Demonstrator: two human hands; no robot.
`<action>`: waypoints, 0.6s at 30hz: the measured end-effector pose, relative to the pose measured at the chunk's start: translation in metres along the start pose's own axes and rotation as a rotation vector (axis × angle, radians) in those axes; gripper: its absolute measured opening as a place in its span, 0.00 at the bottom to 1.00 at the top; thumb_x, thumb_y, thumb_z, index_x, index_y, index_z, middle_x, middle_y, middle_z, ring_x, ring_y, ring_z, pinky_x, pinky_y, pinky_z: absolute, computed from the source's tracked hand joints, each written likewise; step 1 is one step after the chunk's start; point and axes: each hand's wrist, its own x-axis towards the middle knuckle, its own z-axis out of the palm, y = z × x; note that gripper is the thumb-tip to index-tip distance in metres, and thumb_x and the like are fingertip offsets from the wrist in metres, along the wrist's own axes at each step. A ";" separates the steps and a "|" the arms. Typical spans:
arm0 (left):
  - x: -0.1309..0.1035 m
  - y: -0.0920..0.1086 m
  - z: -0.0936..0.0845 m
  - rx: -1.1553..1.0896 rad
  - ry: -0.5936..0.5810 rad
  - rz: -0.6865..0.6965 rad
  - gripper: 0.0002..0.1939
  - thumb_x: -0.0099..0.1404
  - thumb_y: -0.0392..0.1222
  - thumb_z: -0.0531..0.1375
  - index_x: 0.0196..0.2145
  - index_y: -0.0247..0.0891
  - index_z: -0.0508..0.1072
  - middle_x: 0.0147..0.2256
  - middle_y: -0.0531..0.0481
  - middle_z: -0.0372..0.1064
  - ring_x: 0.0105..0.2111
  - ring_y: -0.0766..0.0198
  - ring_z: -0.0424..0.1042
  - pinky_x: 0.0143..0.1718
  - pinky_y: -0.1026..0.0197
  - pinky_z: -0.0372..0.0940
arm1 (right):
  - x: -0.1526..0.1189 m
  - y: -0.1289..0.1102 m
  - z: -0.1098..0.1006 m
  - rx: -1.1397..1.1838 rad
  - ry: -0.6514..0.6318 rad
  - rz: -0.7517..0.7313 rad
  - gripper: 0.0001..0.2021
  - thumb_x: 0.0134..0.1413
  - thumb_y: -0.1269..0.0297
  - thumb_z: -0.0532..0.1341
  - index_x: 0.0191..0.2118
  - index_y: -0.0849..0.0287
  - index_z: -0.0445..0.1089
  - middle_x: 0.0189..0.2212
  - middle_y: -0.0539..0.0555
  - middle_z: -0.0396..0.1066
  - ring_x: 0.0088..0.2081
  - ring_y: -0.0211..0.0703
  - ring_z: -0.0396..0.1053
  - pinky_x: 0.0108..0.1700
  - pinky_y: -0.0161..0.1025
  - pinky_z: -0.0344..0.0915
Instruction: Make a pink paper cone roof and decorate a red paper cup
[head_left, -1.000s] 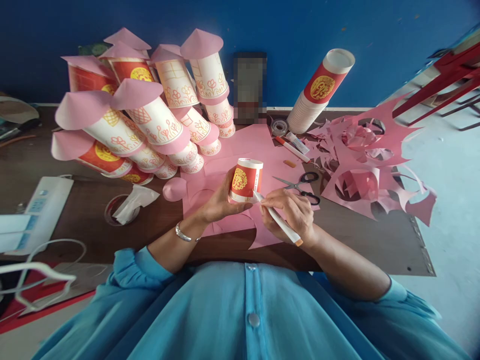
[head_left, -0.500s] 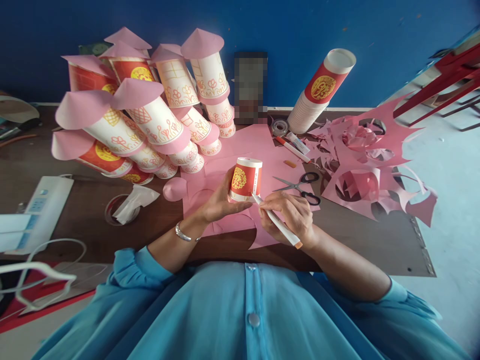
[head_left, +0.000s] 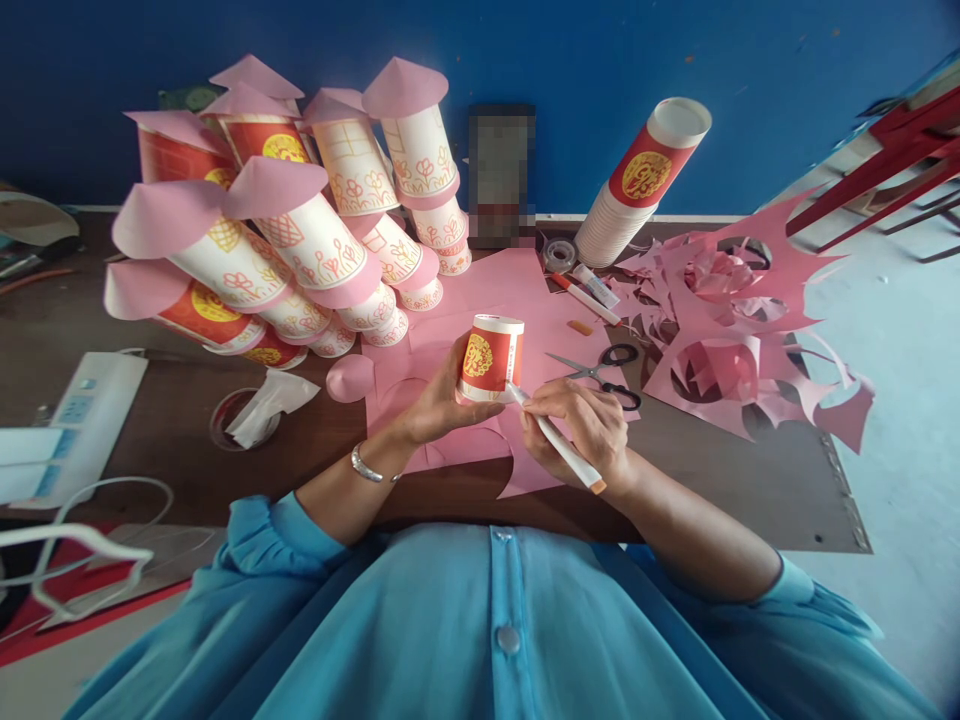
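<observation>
My left hand [head_left: 442, 400] holds a red paper cup [head_left: 491, 360] with a gold emblem, its wide white rim at the bottom against my fingers and palm. In my right hand [head_left: 581, 425] is a white marker [head_left: 562, 452] with an orange end, its tip at the lower right of the cup's side. Pink paper [head_left: 442, 440] lies beneath both hands. Open scissors [head_left: 596, 373] with black handles rest on it, just beyond my right hand. An orange marker cap [head_left: 579, 327] lies beyond the cup.
Cup towers with pink cone roofs [head_left: 285, 190] crowd the back left. A cup stack [head_left: 619, 215], tape roll [head_left: 559, 255] and red-and-white marker [head_left: 585, 299] are at the back right, near pink scraps [head_left: 712, 350]. A bowl with tissue [head_left: 259, 415] sits left.
The marker tip in my right hand has shifted slightly to the right along the cup's lower side. My left hand and the cup have hardly moved.
</observation>
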 end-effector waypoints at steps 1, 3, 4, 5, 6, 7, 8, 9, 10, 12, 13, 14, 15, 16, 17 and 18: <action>0.000 0.000 0.000 -0.011 -0.003 0.002 0.37 0.60 0.51 0.75 0.62 0.48 0.66 0.54 0.47 0.73 0.54 0.47 0.74 0.56 0.40 0.72 | 0.000 0.000 0.000 0.000 -0.001 -0.002 0.12 0.60 0.79 0.62 0.42 0.54 0.66 0.26 0.46 0.75 0.25 0.39 0.76 0.26 0.35 0.70; 0.000 0.000 0.000 -0.025 -0.007 0.005 0.37 0.60 0.51 0.75 0.62 0.49 0.66 0.53 0.48 0.72 0.54 0.46 0.73 0.57 0.39 0.72 | 0.000 -0.001 0.000 0.001 -0.002 -0.006 0.12 0.59 0.79 0.63 0.42 0.54 0.66 0.26 0.47 0.75 0.24 0.39 0.76 0.25 0.35 0.69; 0.000 0.000 0.000 -0.029 -0.008 0.004 0.36 0.60 0.51 0.75 0.62 0.50 0.66 0.53 0.49 0.72 0.54 0.46 0.73 0.57 0.38 0.71 | 0.000 -0.001 0.000 0.001 -0.003 -0.007 0.12 0.59 0.80 0.63 0.41 0.55 0.66 0.26 0.47 0.74 0.24 0.39 0.75 0.25 0.35 0.69; 0.000 -0.001 0.000 -0.032 -0.009 0.003 0.36 0.60 0.51 0.75 0.62 0.50 0.66 0.53 0.49 0.72 0.54 0.47 0.73 0.57 0.38 0.71 | 0.000 -0.001 0.000 0.002 -0.003 -0.008 0.12 0.58 0.80 0.63 0.41 0.55 0.66 0.25 0.47 0.74 0.24 0.39 0.75 0.25 0.35 0.69; -0.001 -0.001 -0.001 -0.035 -0.009 0.006 0.36 0.60 0.51 0.75 0.62 0.50 0.66 0.53 0.49 0.72 0.54 0.47 0.73 0.57 0.38 0.71 | 0.000 -0.001 0.000 0.004 -0.004 -0.007 0.12 0.58 0.80 0.63 0.41 0.55 0.66 0.25 0.47 0.74 0.24 0.39 0.75 0.25 0.35 0.69; -0.001 -0.001 -0.001 -0.037 -0.009 0.010 0.36 0.60 0.51 0.75 0.62 0.50 0.66 0.53 0.49 0.71 0.54 0.47 0.73 0.58 0.38 0.71 | 0.000 -0.001 0.000 0.006 -0.004 -0.007 0.12 0.58 0.80 0.63 0.41 0.55 0.66 0.25 0.47 0.74 0.24 0.39 0.75 0.25 0.34 0.69; -0.001 -0.001 -0.001 -0.038 -0.008 0.013 0.36 0.60 0.50 0.75 0.62 0.50 0.66 0.54 0.49 0.71 0.55 0.47 0.73 0.58 0.38 0.71 | 0.000 -0.001 0.001 0.009 -0.004 -0.006 0.12 0.58 0.80 0.63 0.41 0.55 0.66 0.25 0.47 0.74 0.24 0.39 0.75 0.25 0.34 0.69; -0.001 -0.001 -0.001 -0.040 -0.006 0.015 0.36 0.61 0.50 0.75 0.62 0.50 0.66 0.55 0.49 0.71 0.55 0.47 0.73 0.58 0.38 0.71 | -0.001 -0.001 0.001 0.011 -0.002 -0.005 0.12 0.58 0.80 0.63 0.41 0.55 0.66 0.25 0.47 0.74 0.24 0.39 0.75 0.25 0.34 0.69; -0.001 -0.002 -0.001 -0.042 -0.006 0.017 0.37 0.60 0.51 0.75 0.62 0.50 0.66 0.55 0.48 0.71 0.55 0.47 0.73 0.59 0.38 0.71 | -0.001 -0.001 0.001 0.013 -0.001 -0.005 0.12 0.58 0.80 0.63 0.41 0.55 0.66 0.26 0.47 0.74 0.24 0.39 0.75 0.25 0.34 0.69; -0.001 -0.002 -0.002 -0.043 -0.011 0.015 0.38 0.60 0.50 0.75 0.63 0.48 0.65 0.55 0.48 0.72 0.55 0.47 0.73 0.59 0.38 0.70 | -0.001 -0.001 0.002 0.013 -0.001 -0.003 0.12 0.59 0.80 0.63 0.41 0.55 0.66 0.26 0.46 0.74 0.24 0.38 0.75 0.25 0.34 0.69; 0.000 -0.002 -0.002 -0.040 -0.013 0.012 0.38 0.60 0.50 0.75 0.63 0.48 0.65 0.55 0.47 0.72 0.55 0.46 0.73 0.60 0.39 0.70 | -0.001 -0.001 0.002 0.012 -0.002 -0.003 0.12 0.59 0.80 0.63 0.41 0.55 0.66 0.26 0.46 0.74 0.24 0.38 0.75 0.25 0.34 0.69; 0.000 -0.003 -0.002 -0.038 -0.012 0.007 0.38 0.60 0.50 0.75 0.63 0.47 0.65 0.55 0.47 0.72 0.56 0.46 0.72 0.60 0.39 0.70 | -0.001 -0.002 0.002 0.011 -0.003 -0.003 0.12 0.59 0.80 0.63 0.41 0.55 0.66 0.25 0.46 0.74 0.24 0.39 0.75 0.25 0.34 0.69; 0.000 -0.003 -0.002 -0.038 -0.011 0.004 0.38 0.59 0.50 0.75 0.63 0.47 0.65 0.56 0.47 0.72 0.57 0.46 0.72 0.60 0.40 0.70 | -0.002 -0.002 0.002 0.011 -0.003 -0.003 0.12 0.59 0.80 0.63 0.41 0.54 0.66 0.25 0.46 0.74 0.24 0.39 0.75 0.25 0.34 0.69; 0.001 -0.003 -0.002 -0.042 -0.007 0.001 0.38 0.59 0.50 0.76 0.62 0.47 0.66 0.56 0.47 0.72 0.57 0.45 0.72 0.60 0.41 0.71 | -0.002 -0.002 0.002 0.013 -0.002 -0.004 0.12 0.59 0.80 0.63 0.41 0.54 0.66 0.25 0.46 0.74 0.24 0.39 0.75 0.25 0.34 0.69; 0.001 -0.003 -0.001 -0.046 -0.003 -0.002 0.38 0.59 0.50 0.76 0.62 0.47 0.66 0.56 0.47 0.72 0.57 0.45 0.72 0.59 0.42 0.71 | -0.002 -0.002 0.002 0.017 -0.001 -0.004 0.12 0.59 0.80 0.63 0.41 0.54 0.66 0.25 0.46 0.74 0.24 0.39 0.75 0.25 0.34 0.70; 0.001 -0.002 -0.001 -0.048 0.005 -0.005 0.39 0.58 0.51 0.76 0.62 0.47 0.67 0.56 0.46 0.72 0.57 0.44 0.72 0.59 0.42 0.71 | -0.002 -0.002 0.002 0.021 -0.001 -0.004 0.12 0.59 0.79 0.63 0.42 0.54 0.66 0.25 0.46 0.74 0.24 0.39 0.75 0.25 0.34 0.70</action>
